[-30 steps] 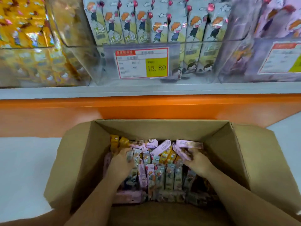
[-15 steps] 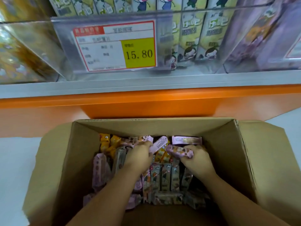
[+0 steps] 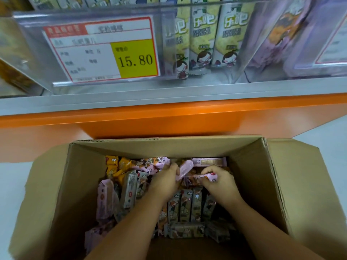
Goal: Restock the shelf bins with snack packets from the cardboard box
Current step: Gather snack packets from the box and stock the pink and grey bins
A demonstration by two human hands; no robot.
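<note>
Snack packets (image 3: 129,190) are heaped inside the open cardboard box (image 3: 169,147), which is set on the pale floor (image 3: 11,181) at 6 o'clock of the view. Grey-green packets (image 3: 185,205) are stood in a row at the box's middle. Yellow packets (image 3: 114,166) are bunched at its 10 o'clock corner, purple packets (image 3: 104,199) are leaned along its 9 o'clock wall, and pink ones are strewn along its 12 o'clock wall.

Both hands are lowered into the box near 12 o'clock. The grip of the left hand (image 3: 165,182) is closed round a pale pink packet (image 3: 185,170), tilted up toward 1 o'clock. The grip of the right hand (image 3: 219,184) is closed on a printed pink packet (image 3: 204,178) laid crosswise just beside it.

Beyond an orange panel (image 3: 169,117) and a grey shelf edge (image 3: 169,98), at 12 o'clock, a clear shelf bin (image 3: 169,8) is filled with upright green-and-white packets (image 3: 202,34). A price tag (image 3: 105,51) marked 15.80 is fixed on its front. A neighbouring bin (image 3: 281,38) at 2 o'clock is seen with purple contents, blurred.
</note>
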